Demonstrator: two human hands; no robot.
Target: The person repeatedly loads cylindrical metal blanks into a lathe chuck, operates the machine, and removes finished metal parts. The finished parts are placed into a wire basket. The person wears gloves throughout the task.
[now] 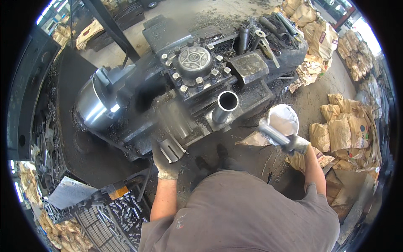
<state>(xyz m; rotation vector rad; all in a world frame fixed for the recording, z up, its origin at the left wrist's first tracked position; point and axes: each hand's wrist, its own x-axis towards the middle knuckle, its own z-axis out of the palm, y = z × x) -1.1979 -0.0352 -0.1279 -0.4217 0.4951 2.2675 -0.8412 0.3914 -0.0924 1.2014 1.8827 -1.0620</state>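
My left hand, in a dirty grey glove, is closed on a slotted metal sleeve at the near edge of the lathe. The sleeve's slits face me, and part of it is hidden by the fingers. Out to the right, my gloved right hand grips a shiny metal cylinder by its near end. That cylinder is tilted over a round white-lined container. Between the hands, an open-topped metal tube stands upright on the lathe carriage.
At the left is the large shiny chuck. A tool post ringed with square-headed bolts sits ahead. Loose tools lie at the far right of the machine. Paper sacks are stacked at the right. Small metal parts fill a crate at the lower left.
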